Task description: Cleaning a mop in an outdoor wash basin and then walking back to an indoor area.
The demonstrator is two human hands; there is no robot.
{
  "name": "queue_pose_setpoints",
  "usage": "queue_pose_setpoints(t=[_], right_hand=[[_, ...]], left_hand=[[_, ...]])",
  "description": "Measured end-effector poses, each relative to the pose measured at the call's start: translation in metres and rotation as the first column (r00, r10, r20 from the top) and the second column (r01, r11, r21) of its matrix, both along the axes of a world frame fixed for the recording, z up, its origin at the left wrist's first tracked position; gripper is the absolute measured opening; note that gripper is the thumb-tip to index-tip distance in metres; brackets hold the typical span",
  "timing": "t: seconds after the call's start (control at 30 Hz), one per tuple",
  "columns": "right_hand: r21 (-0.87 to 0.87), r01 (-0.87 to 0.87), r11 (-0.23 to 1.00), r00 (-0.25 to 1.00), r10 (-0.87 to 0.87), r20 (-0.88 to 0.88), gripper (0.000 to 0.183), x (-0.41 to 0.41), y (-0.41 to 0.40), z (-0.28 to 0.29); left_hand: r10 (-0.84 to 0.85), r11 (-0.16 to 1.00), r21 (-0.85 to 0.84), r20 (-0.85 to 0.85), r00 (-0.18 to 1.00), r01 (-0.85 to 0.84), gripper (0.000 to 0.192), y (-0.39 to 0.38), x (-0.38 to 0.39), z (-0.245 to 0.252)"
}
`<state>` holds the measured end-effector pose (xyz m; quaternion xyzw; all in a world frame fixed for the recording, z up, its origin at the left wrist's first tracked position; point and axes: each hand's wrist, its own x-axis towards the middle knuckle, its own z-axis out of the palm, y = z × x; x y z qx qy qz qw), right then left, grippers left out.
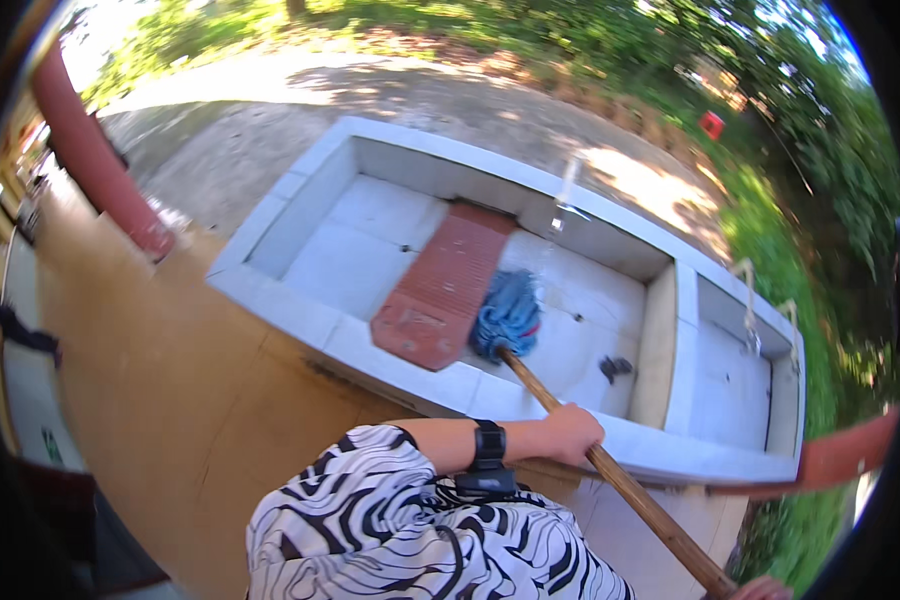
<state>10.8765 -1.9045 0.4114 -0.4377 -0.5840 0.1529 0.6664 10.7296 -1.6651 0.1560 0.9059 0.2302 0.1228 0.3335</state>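
My left hand (574,433) is wrapped around the wooden handle (637,499) of a mop, partway along it. A black strap with a small device (487,457) circles that wrist. Only part of my right hand (761,589) shows at the bottom edge, closed on the handle's upper end. The wet-looking blue cloth mop head (506,315) rests in the middle basin of a white-tiled wash trough (495,394). It lies against a reddish-brown ridged washing slab (442,292) that slants across the trough. Above the basin stands a tap (562,202); whether water runs is unclear.
Small dark objects (615,367) lie on the basin floor near the drain (578,317). A tiled divider (679,337) separates a right-hand basin with two taps. Red pillars (101,150) rise at left and right. Tan floor (157,375) stretches leftward; concrete and greenery lie beyond.
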Motion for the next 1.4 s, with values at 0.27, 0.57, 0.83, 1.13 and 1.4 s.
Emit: queue_pose_setpoints(t=[0.27, 0.57, 0.83, 1.13, 1.4], right_hand=[[-0.041, 0.092, 0.995, 0.973, -0.081, 0.217, 0.035, -0.035, -0.008, -0.005], [0.094, -0.041, 0.995, 0.994, 0.031, 0.101, 0.021, -0.035, 0.014, -0.024], [-0.049, -0.212, 0.976, 0.977, 0.213, 0.019, 0.024, -0.030, 0.039, -0.028], [-0.095, -0.015, 0.995, 1.000, 0.018, 0.023, 0.032, -0.031, 0.000, -0.040], [0.002, 0.252, 0.968, 0.966, -0.252, 0.059, 0.028, -0.040, -0.032, -0.025]], left_hand=[[-0.043, 0.998, 0.055, 0.453, 0.891, 0.020, 0.018, 0.030, 0.072, -0.033], [0.148, 0.895, 0.217, 0.680, 0.718, -0.390, 0.015, 0.095, 0.026, 0.024], [0.109, 0.983, 0.092, 0.392, 0.913, -0.157, 0.022, 0.057, -0.038, -0.019], [-0.109, 0.988, 0.130, 0.156, 0.982, 0.089, 0.026, 0.054, -0.022, -0.028], [-0.240, 0.968, 0.138, 0.255, 0.937, 0.210, 0.020, 0.024, 0.046, -0.019]])
